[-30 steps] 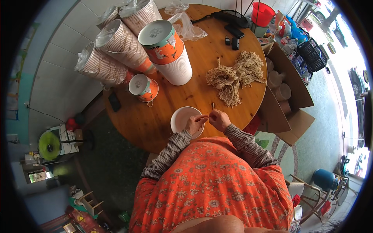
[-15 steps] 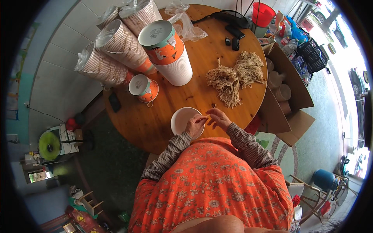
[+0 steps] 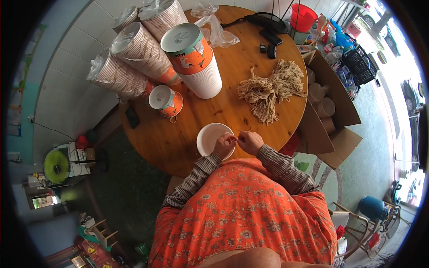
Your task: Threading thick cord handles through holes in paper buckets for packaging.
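My left hand (image 3: 224,145) is closed in a pinch over the right rim of a white open paper tub (image 3: 207,136). Close beside it, fingertips nearly meeting, my right hand (image 3: 250,142) is pinched too. Whatever lies between the fingers is too small to make out. Ahead and to the left, a small orange paper tub (image 3: 171,106) stands upside down with a loop of string at its rim. Behind it rises a tall stack of white paper tubs (image 3: 203,82), topped by an orange and green one (image 3: 195,58). A bundle of beige strings (image 3: 272,89) lies to the right.
Plastic-wrapped stacks of tubs (image 3: 140,53) crowd the table's far left. A clear plastic bag (image 3: 219,33), a black phone (image 3: 271,37) and small black items lie at the back. A cardboard box (image 3: 333,116) with tubs stands right of the round wooden table (image 3: 156,145).
My right hand has closed from loosely spread fingers into a pinch and come in against my left fingertips. The left hand stays almost in place over the tub.
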### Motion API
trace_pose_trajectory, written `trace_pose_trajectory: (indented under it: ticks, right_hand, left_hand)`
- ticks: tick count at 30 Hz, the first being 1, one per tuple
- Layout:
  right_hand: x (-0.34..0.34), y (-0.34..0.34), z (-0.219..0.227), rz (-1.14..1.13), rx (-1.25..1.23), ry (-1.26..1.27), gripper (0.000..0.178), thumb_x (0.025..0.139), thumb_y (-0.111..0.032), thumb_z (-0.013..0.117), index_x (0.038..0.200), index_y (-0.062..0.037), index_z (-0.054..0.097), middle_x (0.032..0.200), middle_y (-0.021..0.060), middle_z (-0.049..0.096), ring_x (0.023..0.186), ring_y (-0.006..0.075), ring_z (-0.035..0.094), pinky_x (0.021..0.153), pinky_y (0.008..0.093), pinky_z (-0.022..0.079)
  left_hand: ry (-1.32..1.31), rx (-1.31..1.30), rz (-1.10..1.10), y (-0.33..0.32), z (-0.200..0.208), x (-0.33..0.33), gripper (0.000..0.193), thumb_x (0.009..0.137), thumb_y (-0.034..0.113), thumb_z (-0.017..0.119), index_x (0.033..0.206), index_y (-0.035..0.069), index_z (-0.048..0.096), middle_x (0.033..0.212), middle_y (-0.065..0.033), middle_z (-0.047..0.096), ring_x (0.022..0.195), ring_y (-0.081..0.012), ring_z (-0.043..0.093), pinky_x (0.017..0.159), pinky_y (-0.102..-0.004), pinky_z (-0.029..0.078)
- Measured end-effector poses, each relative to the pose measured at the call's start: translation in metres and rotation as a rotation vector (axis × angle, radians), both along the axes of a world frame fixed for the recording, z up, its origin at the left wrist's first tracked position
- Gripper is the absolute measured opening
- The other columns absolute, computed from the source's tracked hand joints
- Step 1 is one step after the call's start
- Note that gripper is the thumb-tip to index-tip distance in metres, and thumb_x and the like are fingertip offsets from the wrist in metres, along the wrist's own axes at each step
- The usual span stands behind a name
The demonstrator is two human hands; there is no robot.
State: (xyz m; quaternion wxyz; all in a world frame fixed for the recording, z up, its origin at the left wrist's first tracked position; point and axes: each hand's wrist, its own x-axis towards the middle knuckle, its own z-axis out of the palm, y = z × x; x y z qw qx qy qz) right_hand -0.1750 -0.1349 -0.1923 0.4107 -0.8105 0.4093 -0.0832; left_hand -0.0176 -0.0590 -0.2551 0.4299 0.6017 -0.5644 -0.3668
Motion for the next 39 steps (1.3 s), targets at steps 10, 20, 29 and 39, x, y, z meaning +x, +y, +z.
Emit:
trace_pose_trajectory:
  ticks: [10,20,29,39]
  right_hand:
    - [0.004,-0.018,0.056,-0.06,0.151,-0.27,0.021,0.076,-0.019,0.063,0.079,0.0013,0.062,0.067,0.0137,0.061,0.059,0.023,0.059,0.057,0.0342,0.047]
    - [-0.01,-0.013,0.057,0.075,0.033,-0.181,0.02,0.076,-0.019,0.062,0.08,0.001,0.06,0.066,0.0143,0.06,0.059,0.0268,0.06,0.056,0.0364,0.047]
    - [-0.028,-0.016,0.061,0.002,0.223,-0.197,0.022,0.074,-0.021,0.063,0.077,0.0012,0.062,0.069,0.0141,0.063,0.062,0.0244,0.062,0.06,0.0352,0.049]
    - [-0.032,-0.054,0.071,0.269,0.033,0.141,0.019,0.075,-0.025,0.063,0.08,-0.0072,0.067,0.076,0.0138,0.065,0.072,0.0293,0.063,0.065,0.0385,0.049]
  left_hand:
    - [-0.028,-0.089,0.09,-0.003,-0.018,0.003,0.004,0.075,0.006,0.063,0.076,0.005,0.059,0.076,-0.0059,0.052,0.068,-0.0178,0.054,0.059,-0.0299,0.044]
    - [-0.299,-0.032,-0.365,-0.032,0.021,0.041,0.008,0.075,0.011,0.065,0.079,0.004,0.067,0.088,-0.0067,0.063,0.078,-0.0265,0.062,0.07,-0.0328,0.05]
    - [-0.025,0.364,-0.369,-0.029,-0.002,0.026,0.011,0.073,0.009,0.059,0.079,0.002,0.066,0.083,-0.009,0.059,0.078,-0.0199,0.06,0.072,-0.0303,0.049]
    - [-0.474,0.19,-0.735,0.018,0.018,0.045,0.006,0.063,0.007,0.054,0.064,0.005,0.06,0.073,-0.0128,0.058,0.075,-0.0327,0.057,0.069,-0.0403,0.047]
